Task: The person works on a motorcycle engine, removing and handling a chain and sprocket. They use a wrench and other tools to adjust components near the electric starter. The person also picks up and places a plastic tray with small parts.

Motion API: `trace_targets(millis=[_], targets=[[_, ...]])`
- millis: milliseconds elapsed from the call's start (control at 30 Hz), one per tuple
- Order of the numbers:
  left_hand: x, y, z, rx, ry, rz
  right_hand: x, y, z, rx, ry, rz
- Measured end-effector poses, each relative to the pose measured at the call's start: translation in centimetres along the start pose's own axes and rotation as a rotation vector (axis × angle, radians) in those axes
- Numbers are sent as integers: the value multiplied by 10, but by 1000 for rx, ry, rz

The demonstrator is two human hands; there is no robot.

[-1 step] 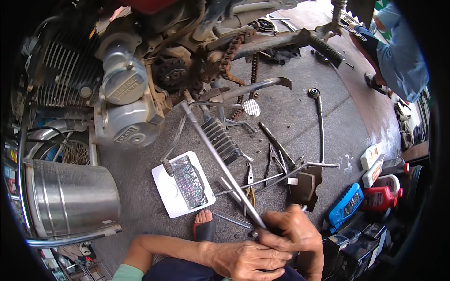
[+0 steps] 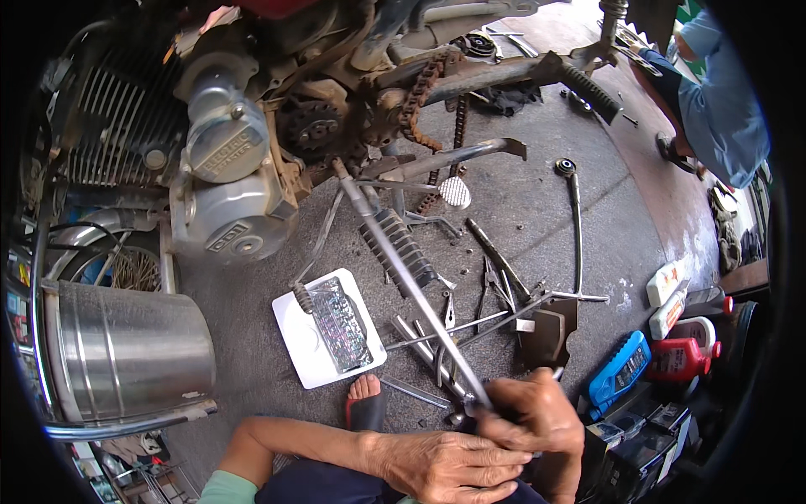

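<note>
My right hand [image 2: 541, 416] is closed round the lower end of a long steel bar [image 2: 416, 301]. My left hand [image 2: 449, 466] lies over that end beside it, fingers curved across it and partly hiding it. The bar runs up to the underside of a motorcycle, where its tip meets a rusty shaft [image 2: 337, 168] below a dark sprocket [image 2: 315, 126] and near a rusty chain [image 2: 420, 105]. A ridged footrest [image 2: 395, 248] lies behind the bar. My bare foot [image 2: 364, 388] is beside a white tray [image 2: 298, 344] holding a shiny packet.
The silver engine casing [image 2: 235, 227] and exhaust can [image 2: 134, 353] fill the left. Tools, including a long wrench [image 2: 574, 235], lie on the pavement. Bottles [image 2: 617, 370] and dark boxes [image 2: 642, 466] line the right. A person in blue [image 2: 718, 109] is at upper right.
My hands and the lower end of the bar have shifted slightly to the right. The view of the motorcycle has shifted very slightly too.
</note>
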State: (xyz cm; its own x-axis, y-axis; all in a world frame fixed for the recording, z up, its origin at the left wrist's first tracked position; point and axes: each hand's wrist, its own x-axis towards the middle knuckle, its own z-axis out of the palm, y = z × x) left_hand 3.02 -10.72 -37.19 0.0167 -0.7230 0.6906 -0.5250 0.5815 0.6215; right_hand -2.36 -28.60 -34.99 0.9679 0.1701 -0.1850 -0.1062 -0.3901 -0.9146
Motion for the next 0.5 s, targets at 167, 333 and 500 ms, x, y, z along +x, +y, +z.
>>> trace_targets(millis=[167, 333, 500], targets=[[-19, -7, -11, 397, 50, -182, -66, 32, -27, -86, 465, 186], [-85, -29, -29, 588, 100, -553, -116, 115, -40, 4, 895, 478], [-111, -28, -30, 347, 263, -1172, -132, 223, -77, -537, 908, 568]])
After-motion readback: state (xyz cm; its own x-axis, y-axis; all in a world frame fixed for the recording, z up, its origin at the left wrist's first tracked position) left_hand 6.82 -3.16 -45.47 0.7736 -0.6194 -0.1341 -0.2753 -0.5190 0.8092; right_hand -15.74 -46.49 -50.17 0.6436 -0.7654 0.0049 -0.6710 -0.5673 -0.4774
